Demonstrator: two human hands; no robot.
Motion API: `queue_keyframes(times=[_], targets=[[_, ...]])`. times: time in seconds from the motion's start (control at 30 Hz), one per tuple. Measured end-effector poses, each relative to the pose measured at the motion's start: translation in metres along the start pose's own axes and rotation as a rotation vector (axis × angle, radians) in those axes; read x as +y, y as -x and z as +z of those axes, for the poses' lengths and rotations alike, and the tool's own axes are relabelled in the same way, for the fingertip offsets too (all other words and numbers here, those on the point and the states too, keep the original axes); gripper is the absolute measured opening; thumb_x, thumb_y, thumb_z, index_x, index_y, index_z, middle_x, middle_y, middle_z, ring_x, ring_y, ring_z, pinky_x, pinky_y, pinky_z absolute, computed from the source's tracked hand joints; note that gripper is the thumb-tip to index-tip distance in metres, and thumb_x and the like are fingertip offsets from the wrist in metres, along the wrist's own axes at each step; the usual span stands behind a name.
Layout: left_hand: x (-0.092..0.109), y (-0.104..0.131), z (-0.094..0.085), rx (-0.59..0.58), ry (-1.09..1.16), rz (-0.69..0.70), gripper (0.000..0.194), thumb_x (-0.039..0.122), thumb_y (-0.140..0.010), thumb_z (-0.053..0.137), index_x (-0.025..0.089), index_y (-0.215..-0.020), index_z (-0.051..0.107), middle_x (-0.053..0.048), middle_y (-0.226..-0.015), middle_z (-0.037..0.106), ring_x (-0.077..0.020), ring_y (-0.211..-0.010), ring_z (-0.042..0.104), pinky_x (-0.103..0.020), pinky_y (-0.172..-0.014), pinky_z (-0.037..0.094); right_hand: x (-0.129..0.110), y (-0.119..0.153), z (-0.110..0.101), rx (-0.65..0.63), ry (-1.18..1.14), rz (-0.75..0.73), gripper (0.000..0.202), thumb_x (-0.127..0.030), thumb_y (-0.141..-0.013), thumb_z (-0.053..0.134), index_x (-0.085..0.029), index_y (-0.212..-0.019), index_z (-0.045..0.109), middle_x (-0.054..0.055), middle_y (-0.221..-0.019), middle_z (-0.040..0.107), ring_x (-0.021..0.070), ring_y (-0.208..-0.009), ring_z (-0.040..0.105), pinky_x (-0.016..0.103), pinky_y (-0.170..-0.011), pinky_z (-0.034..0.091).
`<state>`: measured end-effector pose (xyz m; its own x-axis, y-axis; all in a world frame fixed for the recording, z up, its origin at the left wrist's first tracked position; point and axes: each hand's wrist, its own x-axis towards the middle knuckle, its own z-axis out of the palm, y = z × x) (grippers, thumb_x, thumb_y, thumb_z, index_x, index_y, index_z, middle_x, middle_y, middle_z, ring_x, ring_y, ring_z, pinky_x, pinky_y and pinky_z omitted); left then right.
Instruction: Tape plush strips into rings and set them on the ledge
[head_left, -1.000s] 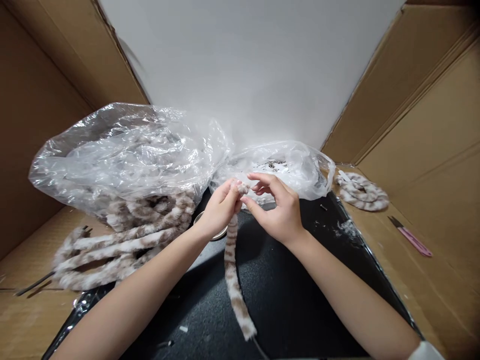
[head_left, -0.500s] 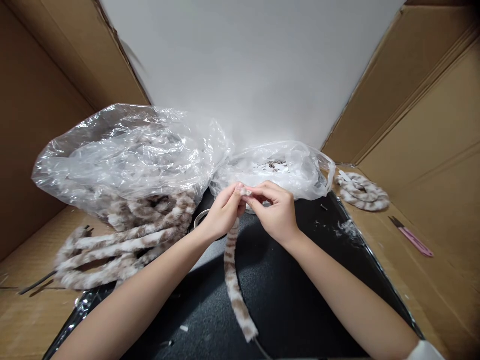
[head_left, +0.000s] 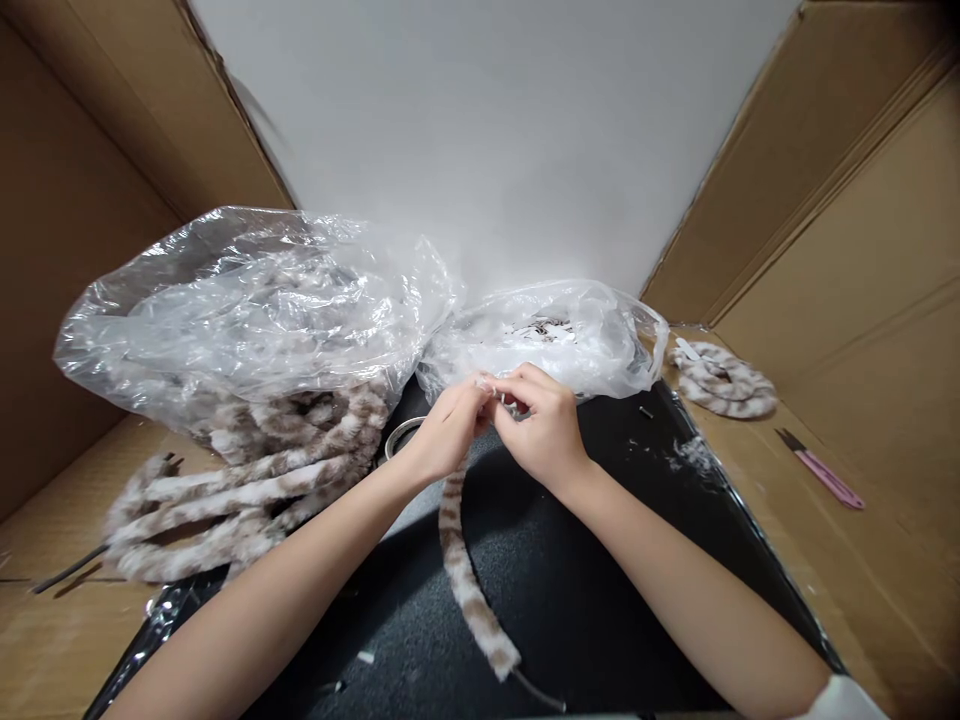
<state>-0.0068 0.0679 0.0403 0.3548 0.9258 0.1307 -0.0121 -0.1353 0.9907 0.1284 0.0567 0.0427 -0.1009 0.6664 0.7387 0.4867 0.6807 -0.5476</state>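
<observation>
A brown-and-white furry strip [head_left: 459, 560] hangs down from my left hand [head_left: 452, 425] and curves over the black surface [head_left: 585, 600]; a thin dark cord sticks out of its lower end. My left hand is closed on the strip's upper end. Against its fingertips, my right hand [head_left: 541, 420] is closed in a pinch, with small whitish bits showing between the fingers. What exactly the right fingers hold is too small to name. Behind my left wrist lies a round metallic ring [head_left: 401, 436], partly hidden.
Left, a large clear plastic bag [head_left: 255, 310] covers furry coils [head_left: 247, 490]. Behind my hands sits a smaller bag [head_left: 592, 345]. At right are a furry coil [head_left: 724, 385], pink-handled snips [head_left: 825, 475] and white fluff [head_left: 696, 455]. Cardboard walls [head_left: 862, 200] stand on both sides.
The furry strip has shifted slightly left, and more of its cord shows at the lower end. My fingers have moved a little at the strip's upper end.
</observation>
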Motion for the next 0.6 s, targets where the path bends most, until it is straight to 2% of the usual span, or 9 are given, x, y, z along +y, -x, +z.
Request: queue_keyframes(times=[0.27, 0.43, 0.6], targets=[[0.001, -0.001, 0.000, 0.003, -0.042, 0.075, 0.022, 0.022, -0.091, 0.034, 0.018, -0.073, 0.044, 0.004, -0.060, 0.033, -0.0102, -0.052, 0.028, -0.022, -0.046, 0.025, 0.001, 0.000, 0.000, 0.000, 0.000, 0.005, 0.024, -0.007, -0.081, 0.056, -0.015, -0.095, 0.074, 0.001, -0.070, 0.057, 0.0120, -0.062, 0.056, 0.023, -0.058, 0.048], [0.004, 0.000, -0.002, 0.038, -0.110, 0.112, 0.023, 0.025, -0.094, 0.034, 0.019, -0.074, 0.044, 0.004, -0.061, 0.036, -0.0109, -0.054, 0.032, -0.023, -0.049, 0.028, -0.007, -0.010, -0.015, -0.065, -0.026, -0.009, 0.028, -0.010, -0.077, 0.064, -0.018, -0.103, 0.069, 0.003, -0.084, 0.064, 0.0154, -0.074, 0.060, 0.029, -0.068, 0.052], [0.011, 0.001, -0.002, 0.040, -0.201, 0.165, 0.027, 0.030, -0.095, 0.035, 0.019, -0.071, 0.041, 0.004, -0.059, 0.035, -0.0110, -0.053, 0.031, -0.025, -0.049, 0.027, -0.016, -0.020, -0.029, -0.060, -0.044, -0.014, 0.010, -0.012, -0.081, 0.064, -0.020, -0.084, 0.069, 0.002, -0.077, 0.065, 0.0153, -0.072, 0.061, 0.029, -0.067, 0.051]])
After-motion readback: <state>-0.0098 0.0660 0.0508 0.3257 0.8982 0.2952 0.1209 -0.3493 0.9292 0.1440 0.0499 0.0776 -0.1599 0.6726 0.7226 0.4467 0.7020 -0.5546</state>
